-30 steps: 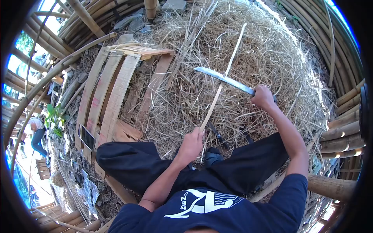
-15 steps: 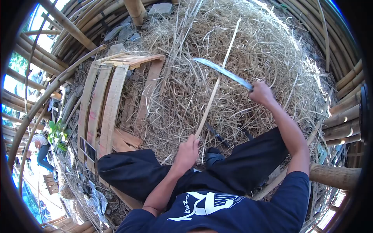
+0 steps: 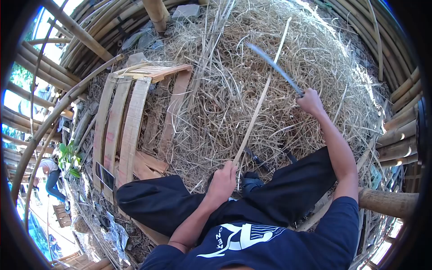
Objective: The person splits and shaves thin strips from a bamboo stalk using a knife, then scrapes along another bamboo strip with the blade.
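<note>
My left hand (image 3: 222, 183) is closed round the near end of a long, pale bamboo strip (image 3: 255, 114), which slants up and away to the right over the shavings. In my right hand (image 3: 310, 101) is the handle of a machete (image 3: 280, 69), with the fingers wrapped round it. Its long, slightly curved blade points up and left and crosses the strip toward its far part. Whether blade and strip touch, I cannot tell. Most of the handle is hidden in my fist.
Curly bamboo shavings (image 3: 216, 108) cover the ground ahead. A slatted wooden crate (image 3: 130, 121) stands at left, with a dark phone-like slab (image 3: 105, 175) against it. A dark tool (image 3: 258, 161) lies by my foot. Bamboo poles (image 3: 388, 203) surround me; another person (image 3: 53, 182) is outside at far left.
The machete has moved up and right along the strip, its blade now steeper. My left hand and the strip have shifted slightly right in the picture.
</note>
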Available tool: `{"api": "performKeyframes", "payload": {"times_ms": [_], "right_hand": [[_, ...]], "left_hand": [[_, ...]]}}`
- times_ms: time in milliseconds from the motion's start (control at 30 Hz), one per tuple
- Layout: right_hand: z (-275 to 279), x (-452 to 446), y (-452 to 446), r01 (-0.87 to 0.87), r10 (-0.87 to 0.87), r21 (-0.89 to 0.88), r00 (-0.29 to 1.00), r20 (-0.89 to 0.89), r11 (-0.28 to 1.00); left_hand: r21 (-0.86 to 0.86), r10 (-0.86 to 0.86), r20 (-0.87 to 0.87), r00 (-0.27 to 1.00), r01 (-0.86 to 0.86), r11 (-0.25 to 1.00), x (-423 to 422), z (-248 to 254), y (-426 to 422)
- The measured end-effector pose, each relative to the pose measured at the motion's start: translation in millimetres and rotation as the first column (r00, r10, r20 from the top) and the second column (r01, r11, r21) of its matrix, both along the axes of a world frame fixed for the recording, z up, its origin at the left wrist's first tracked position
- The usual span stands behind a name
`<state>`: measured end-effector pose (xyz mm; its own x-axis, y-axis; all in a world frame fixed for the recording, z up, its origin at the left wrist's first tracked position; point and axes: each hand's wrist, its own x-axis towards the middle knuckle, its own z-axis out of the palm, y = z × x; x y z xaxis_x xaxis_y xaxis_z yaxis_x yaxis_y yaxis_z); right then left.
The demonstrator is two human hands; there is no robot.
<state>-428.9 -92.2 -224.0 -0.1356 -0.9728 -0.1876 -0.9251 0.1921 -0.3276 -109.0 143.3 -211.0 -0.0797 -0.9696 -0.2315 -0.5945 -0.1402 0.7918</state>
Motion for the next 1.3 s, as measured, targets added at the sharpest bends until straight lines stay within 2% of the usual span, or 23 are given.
{"api": "performKeyframes", "payload": {"times_ms": [33,67,133,167,200,267,333,433,567,667,733,800,833,900,933,1000,1067,1133,1200,1233,1300], "right_hand": [[-3.1,5.8,1.0,0.028,-0.040,0.137,0.995,0.087,0.990],[3.7,18.6,8.2,0.026,-0.038,0.144,0.996,0.082,0.989],[15.2,48.0,28.8,-0.279,0.279,0.121,0.960,0.014,0.953],[11.8,58.3,36.7,-0.354,0.355,0.131,0.935,0.021,0.926],[6.0,66.8,43.8,-0.429,0.430,0.139,0.902,0.029,0.892],[-5.9,78.3,56.8,-0.510,0.511,0.163,0.859,0.040,0.845],[2.1,89.6,69.4,-0.546,0.550,0.202,0.834,0.040,0.814],[7.5,100.7,84.8,-0.568,0.559,0.242,0.822,0.109,0.787],[8.2,105.1,101.0,-0.627,0.610,0.258,0.777,0.152,0.735],[6.7,101.6,107.6,-0.630,0.636,0.314,0.766,0.099,0.710],[-10.5,85.0,99.2,-0.556,0.565,0.305,0.822,0.068,0.773],[-7.3,73.7,83.9,-0.410,0.419,0.283,0.907,0.031,0.867],[-11.5,67.3,81.8,-0.407,0.419,0.279,0.908,0.021,0.870],[-25.3,56.9,74.7,-0.251,0.242,0.150,0.967,0.074,0.956],[-16.6,61.6,78.1,-0.236,0.201,0.203,0.963,0.178,0.950],[3.1,77.8,93.6,-0.279,0.219,0.245,0.944,0.245,0.928],[-7.0,78.8,101.8,-0.347,0.298,0.253,0.931,0.213,0.903],[-16.9,79.3,105.1,-0.635,0.637,0.180,0.769,0.056,0.751],[-23.0,74.2,94.7,-0.590,0.604,0.243,0.796,0.021,0.770],[-26.7,73.2,92.5,-0.591,0.612,0.246,0.791,-0.014,0.768],[-26.7,70.4,87.0,-0.594,0.624,0.246,0.779,-0.062,0.766]], "left_hand": [[-0.085,0.005,-0.055,0.998,-0.010,0.996,1.2,-9.3,-2.6],[-0.078,0.009,-0.060,0.998,-0.014,0.997,3.2,-11.0,-5.0],[0.151,0.097,-0.240,0.966,-0.061,0.987,11.0,-11.5,-11.9],[0.240,0.169,-0.305,0.937,-0.096,0.966,12.9,-8.5,-14.6],[0.248,0.176,-0.302,0.937,-0.101,0.963,15.8,-13.3,-15.3],[0.341,0.237,-0.378,0.895,-0.104,0.934,19.3,-26.0,-17.9],[0.319,0.234,-0.368,0.900,-0.115,0.941,16.4,-24.2,-19.3],[0.217,0.170,-0.265,0.949,-0.113,0.970,13.7,-22.7,-20.4],[0.276,0.122,-0.166,0.978,-0.072,0.958,15.5,-18.0,-24.2],[0.202,0.162,-0.237,0.958,-0.114,0.973,11.7,-22.3,-21.2],[0.218,0.138,-0.201,0.970,-0.093,0.972,13.6,-21.1,-21.5],[0.234,0.161,-0.231,0.960,-0.105,0.967,14.2,-16.1,-21.3],[0.230,0.148,-0.202,0.968,-0.100,0.968,13.8,-14.7,-21.8],[0.221,0.142,-0.196,0.970,-0.097,0.970,11.3,-19.8,-20.8],[0.221,0.135,-0.175,0.975,-0.095,0.971,10.8,-21.7,-21.3],[0.242,0.150,-0.187,0.971,-0.102,0.965,10.4,-12.8,-22.6],[0.303,0.179,-0.306,0.935,-0.083,0.949,13.0,-10.2,-25.3],[0.339,0.185,-0.294,0.938,-0.078,0.937,14.4,-14.9,-25.6],[0.172,0.161,-0.271,0.949,-0.117,0.978,11.6,-24.2,-22.3],[0.296,0.124,-0.206,0.971,-0.059,0.953,12.5,-9.3,-29.5],[0.264,0.115,-0.188,0.975,-0.063,0.962,10.5,-15.4,-30.1]]}}
